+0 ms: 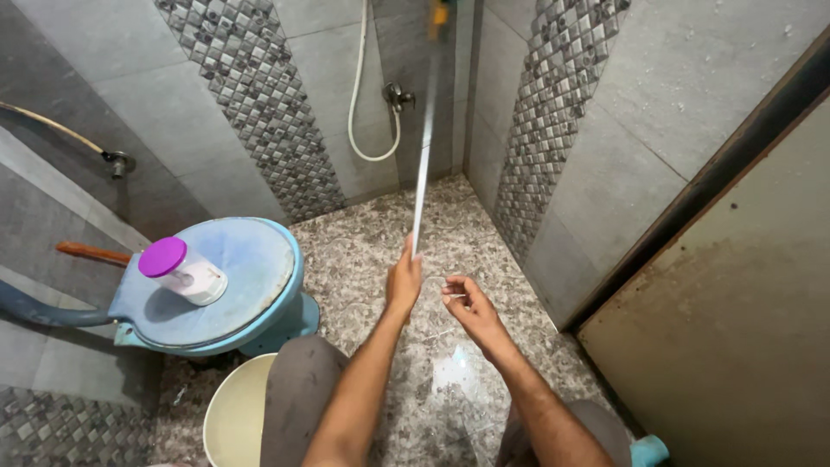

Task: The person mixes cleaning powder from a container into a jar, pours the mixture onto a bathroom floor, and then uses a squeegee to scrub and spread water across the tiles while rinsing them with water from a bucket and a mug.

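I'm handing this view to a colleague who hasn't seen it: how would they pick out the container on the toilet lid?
Find the blue toilet lid at the left. The container sits on its left part: a short white tub with a bright purple cap, the only thing on the lid.

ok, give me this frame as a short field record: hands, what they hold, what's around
place: tiled bathroom, speckled floor
left hand: grips the lower end of a long thin white rod that rises toward the back wall
right hand: fingers pinched on something thin near the rod's base; too small to tell what
toilet: blue, lid shut, to the left
bottle: white with purple cap, lying on the lid
bucket: cream, below the toilet
hose: white, looped on the back wall
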